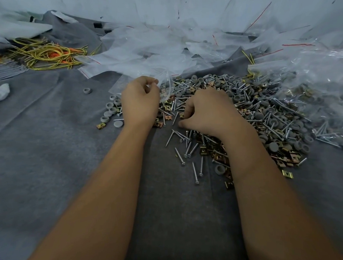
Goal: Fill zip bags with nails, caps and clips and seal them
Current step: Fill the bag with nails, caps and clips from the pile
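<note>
Clear zip bag (165,85) pinched by left hand (140,100), right hand (207,110) curled in fastener pile (264,114)

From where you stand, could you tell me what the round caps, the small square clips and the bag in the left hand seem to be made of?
Round caps: matte grey, probably moulded plastic or rubber; no shine.
Square clips: thin folded metal with a yellowish, brassy plated sheen.
Bag, pinched by the left hand: clear, glossy, crinkled plastic film; parts show through it.

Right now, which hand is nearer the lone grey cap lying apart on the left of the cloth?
Left. The left hand is just right of the lone grey cap; the right hand lies farther right.
</note>
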A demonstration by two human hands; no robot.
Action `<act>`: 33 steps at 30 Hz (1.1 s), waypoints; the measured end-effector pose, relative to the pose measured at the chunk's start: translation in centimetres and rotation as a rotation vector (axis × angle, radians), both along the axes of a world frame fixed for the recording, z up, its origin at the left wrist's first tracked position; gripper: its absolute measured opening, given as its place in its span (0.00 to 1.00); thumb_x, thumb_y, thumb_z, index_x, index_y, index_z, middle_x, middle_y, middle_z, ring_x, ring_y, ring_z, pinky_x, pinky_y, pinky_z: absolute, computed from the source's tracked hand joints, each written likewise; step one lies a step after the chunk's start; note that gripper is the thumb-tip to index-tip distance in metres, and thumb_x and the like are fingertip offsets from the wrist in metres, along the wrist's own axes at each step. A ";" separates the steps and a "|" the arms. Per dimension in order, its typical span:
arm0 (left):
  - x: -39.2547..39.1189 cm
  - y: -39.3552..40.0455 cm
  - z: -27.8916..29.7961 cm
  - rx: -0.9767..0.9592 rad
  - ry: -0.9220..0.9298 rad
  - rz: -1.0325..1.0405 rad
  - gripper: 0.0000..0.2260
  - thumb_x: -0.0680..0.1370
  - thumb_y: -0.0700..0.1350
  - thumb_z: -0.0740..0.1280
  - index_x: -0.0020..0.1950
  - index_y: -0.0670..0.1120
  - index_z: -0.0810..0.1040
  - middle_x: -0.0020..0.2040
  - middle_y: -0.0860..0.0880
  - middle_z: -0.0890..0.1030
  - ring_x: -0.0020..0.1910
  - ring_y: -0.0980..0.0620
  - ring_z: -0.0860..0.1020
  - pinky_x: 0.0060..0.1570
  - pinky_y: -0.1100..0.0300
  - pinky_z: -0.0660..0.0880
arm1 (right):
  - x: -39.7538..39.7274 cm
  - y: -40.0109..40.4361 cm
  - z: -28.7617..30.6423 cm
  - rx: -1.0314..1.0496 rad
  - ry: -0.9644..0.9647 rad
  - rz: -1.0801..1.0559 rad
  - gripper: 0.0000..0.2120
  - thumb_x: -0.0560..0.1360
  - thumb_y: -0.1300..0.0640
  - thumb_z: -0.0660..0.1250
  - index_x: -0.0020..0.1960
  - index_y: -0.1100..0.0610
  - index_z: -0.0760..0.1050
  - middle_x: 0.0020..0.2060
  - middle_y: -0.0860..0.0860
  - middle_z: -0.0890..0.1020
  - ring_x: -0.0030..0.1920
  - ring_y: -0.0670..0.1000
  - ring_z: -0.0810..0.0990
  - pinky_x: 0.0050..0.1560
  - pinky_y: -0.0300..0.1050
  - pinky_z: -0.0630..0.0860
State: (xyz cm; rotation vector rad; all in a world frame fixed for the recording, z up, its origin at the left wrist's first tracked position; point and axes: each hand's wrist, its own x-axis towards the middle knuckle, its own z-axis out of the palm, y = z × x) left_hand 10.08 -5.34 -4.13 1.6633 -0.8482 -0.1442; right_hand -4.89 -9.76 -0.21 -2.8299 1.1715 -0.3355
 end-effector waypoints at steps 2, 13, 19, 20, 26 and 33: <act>0.0 0.0 0.0 -0.002 0.000 -0.003 0.09 0.79 0.43 0.62 0.54 0.48 0.82 0.30 0.54 0.73 0.27 0.55 0.70 0.31 0.59 0.66 | -0.1 0.0 0.0 -0.027 0.017 -0.029 0.09 0.68 0.44 0.72 0.40 0.49 0.82 0.40 0.47 0.81 0.53 0.52 0.76 0.63 0.53 0.66; -0.1 0.1 -0.1 0.032 -0.072 -0.015 0.08 0.79 0.43 0.62 0.52 0.50 0.81 0.27 0.55 0.72 0.23 0.61 0.68 0.26 0.62 0.63 | -0.3 -0.5 -0.2 0.094 -0.150 0.036 0.07 0.74 0.53 0.67 0.40 0.52 0.83 0.39 0.49 0.83 0.40 0.50 0.79 0.46 0.44 0.74; -0.5 0.3 0.0 0.090 -0.176 -0.076 0.10 0.78 0.44 0.62 0.54 0.49 0.82 0.26 0.54 0.72 0.25 0.55 0.70 0.30 0.60 0.66 | 0.1 -1.1 -0.7 0.311 -0.676 -0.060 0.07 0.80 0.56 0.62 0.45 0.53 0.77 0.38 0.46 0.80 0.35 0.39 0.75 0.36 0.35 0.70; -0.5 0.3 0.0 0.093 -0.180 -0.084 0.10 0.77 0.45 0.63 0.53 0.50 0.82 0.26 0.54 0.72 0.26 0.54 0.70 0.31 0.59 0.68 | 0.2 -1.1 -0.8 0.319 -0.732 -0.061 0.07 0.80 0.57 0.63 0.46 0.53 0.78 0.39 0.47 0.81 0.37 0.41 0.77 0.38 0.37 0.72; -0.6 0.2 -0.1 0.055 -0.132 -0.105 0.09 0.76 0.46 0.63 0.50 0.52 0.83 0.24 0.54 0.72 0.24 0.58 0.69 0.31 0.58 0.69 | 1.2 -0.4 -1.3 0.364 -0.817 -0.001 0.11 0.77 0.63 0.67 0.58 0.56 0.80 0.46 0.47 0.84 0.47 0.44 0.82 0.53 0.42 0.79; -0.3 -0.1 -0.2 0.016 -0.047 -0.040 0.08 0.76 0.46 0.62 0.48 0.54 0.81 0.27 0.55 0.75 0.24 0.60 0.70 0.32 0.55 0.73 | 0.3 -0.6 -0.8 0.246 -0.663 -0.033 0.17 0.72 0.67 0.60 0.39 0.48 0.79 0.35 0.43 0.79 0.29 0.41 0.76 0.30 0.36 0.69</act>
